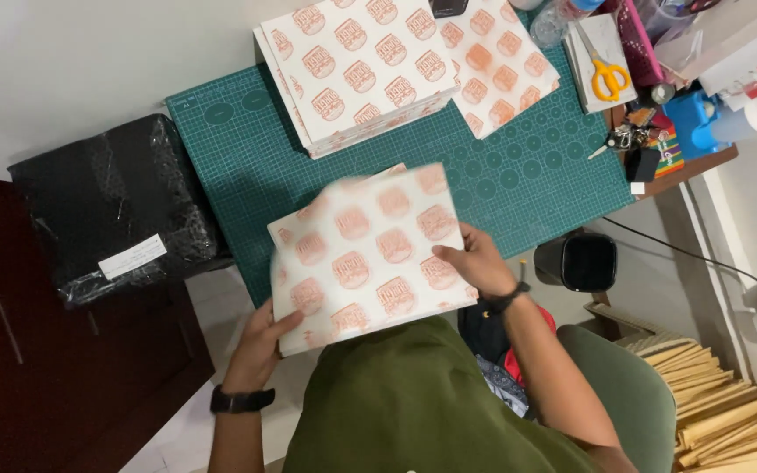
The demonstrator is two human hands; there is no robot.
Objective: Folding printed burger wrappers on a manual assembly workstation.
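Looking down from the head camera, a printed white-and-orange paper sheet (368, 256) is held over the near edge of a green cutting mat (247, 166). It is pinched at its lower left corner by the left hand (260, 346) and at its right edge by the right hand (475, 260). A stack of matching sheets (357, 66) lies farther back on the mat, with yellow-handled scissors (608, 77) off to the right.

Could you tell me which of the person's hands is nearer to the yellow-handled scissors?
The right. The right hand holds the printed paper's right edge, below and left of the scissors at the desk's far right. The left hand grips the paper's lower-left corner, farther away.
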